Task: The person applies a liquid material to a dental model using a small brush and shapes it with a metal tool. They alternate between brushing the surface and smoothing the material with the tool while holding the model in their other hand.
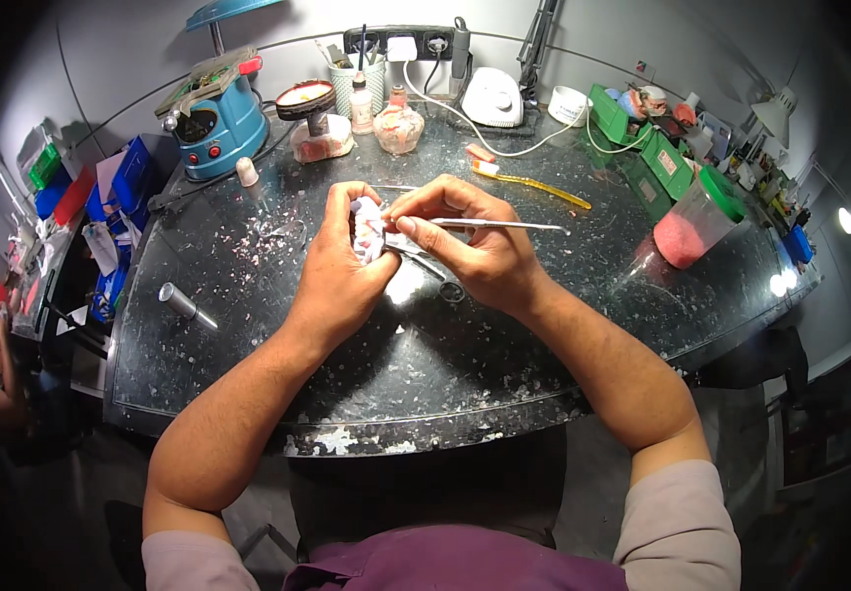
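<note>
My left hand (342, 271) grips a white dental model (368, 222) with pink patches, thumb and fingers around it. Just to its right, my right hand (475, 246) holds a slim metal hand tool (529, 226) in a pinch, its working end at the model, hidden by my fingertips. Below the model, between my hands, a metal piece with a ring-shaped end (451, 291) shows, partly covered by my fingers. Pink and white shavings (243, 241) are scattered on the black desk (209, 364) to the left.
A blue machine (211, 138), bottles (398, 128) and a white device (492, 98) line the back. A yellow brush (534, 185), green boxes (657, 167) and a jar of pink powder (691, 222) lie right. A metal cylinder (184, 305) lies left. Another person's arm (4, 364) shows far left.
</note>
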A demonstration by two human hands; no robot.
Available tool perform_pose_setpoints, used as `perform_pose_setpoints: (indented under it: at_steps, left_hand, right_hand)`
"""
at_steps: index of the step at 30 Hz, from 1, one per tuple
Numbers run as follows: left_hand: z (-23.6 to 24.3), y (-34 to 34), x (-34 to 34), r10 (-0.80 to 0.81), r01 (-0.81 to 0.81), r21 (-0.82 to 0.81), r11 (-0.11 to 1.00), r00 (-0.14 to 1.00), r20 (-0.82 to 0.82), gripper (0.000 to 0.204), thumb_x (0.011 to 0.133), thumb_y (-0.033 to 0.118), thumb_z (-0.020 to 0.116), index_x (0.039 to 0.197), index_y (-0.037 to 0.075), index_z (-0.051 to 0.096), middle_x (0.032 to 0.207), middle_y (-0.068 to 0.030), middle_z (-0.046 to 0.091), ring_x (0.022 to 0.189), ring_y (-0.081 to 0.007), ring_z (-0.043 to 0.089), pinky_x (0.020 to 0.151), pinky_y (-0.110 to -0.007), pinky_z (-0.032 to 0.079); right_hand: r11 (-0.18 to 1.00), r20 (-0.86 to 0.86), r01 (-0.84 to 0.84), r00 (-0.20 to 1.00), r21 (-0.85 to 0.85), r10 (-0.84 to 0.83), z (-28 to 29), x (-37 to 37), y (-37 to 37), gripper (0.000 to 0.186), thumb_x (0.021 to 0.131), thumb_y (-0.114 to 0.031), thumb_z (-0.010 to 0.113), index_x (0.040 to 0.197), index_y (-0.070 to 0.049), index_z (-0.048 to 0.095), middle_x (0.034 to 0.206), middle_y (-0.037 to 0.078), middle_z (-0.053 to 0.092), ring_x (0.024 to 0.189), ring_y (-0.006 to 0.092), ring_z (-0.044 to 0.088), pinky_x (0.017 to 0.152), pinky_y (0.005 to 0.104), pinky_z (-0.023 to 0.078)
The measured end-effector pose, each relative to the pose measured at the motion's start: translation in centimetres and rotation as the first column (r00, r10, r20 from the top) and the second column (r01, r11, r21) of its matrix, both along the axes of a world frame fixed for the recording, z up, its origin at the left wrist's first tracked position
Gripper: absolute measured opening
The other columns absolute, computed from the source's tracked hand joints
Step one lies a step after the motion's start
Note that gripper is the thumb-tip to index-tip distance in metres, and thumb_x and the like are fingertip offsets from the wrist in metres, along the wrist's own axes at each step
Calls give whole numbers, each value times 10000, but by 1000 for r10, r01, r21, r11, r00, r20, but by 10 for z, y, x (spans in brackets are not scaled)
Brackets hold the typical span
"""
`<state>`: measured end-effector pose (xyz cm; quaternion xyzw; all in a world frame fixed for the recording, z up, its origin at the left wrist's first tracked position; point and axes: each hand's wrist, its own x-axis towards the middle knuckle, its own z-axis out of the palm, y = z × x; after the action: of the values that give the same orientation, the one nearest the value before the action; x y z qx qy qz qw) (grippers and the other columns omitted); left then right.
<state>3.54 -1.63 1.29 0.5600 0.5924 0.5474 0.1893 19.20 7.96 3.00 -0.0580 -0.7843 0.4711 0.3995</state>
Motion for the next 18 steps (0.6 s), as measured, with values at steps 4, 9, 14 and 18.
perform_pose_setpoints:
  at_steps: [4,9,14,18]
  left_hand:
    - [0,0,1,0,0,2,1000,999,49,436,828,29,668,1190,112,440,949,-27,519,810,-92,503,680,-262,445]
    - [2,-1,2,19,-19,-13,1000,1000,17,424,847,45,669,1193,115,435,958,-35,525,815,-100,514,688,-272,453]
    - [0,-1,2,30,-30,10,999,999,16,423,861,73,687,1194,113,429,976,-41,519,824,-109,519,702,-281,459]
    - [-2,1,1,37,-37,26,999,999,2,430,873,95,696,1199,99,416,1000,-51,504,868,-122,512,738,-284,459]
  right_hand:
    - [999,30,-42,999,18,42,-1,2,2,151,944,-107,671,1025,20,677,964,103,729,979,167,702,863,306,547]
    - [998,48,-55,997,21,54,1,4,2,146,944,-98,673,1028,21,676,962,102,728,971,161,699,859,304,546]
    - [998,6,-26,1000,52,25,1,3,0,145,935,-84,670,1034,23,674,972,104,724,963,155,697,857,301,543]
    - [997,-68,-6,998,78,11,-2,-2,-3,147,933,-91,673,1034,16,676,967,100,723,930,142,687,834,293,533]
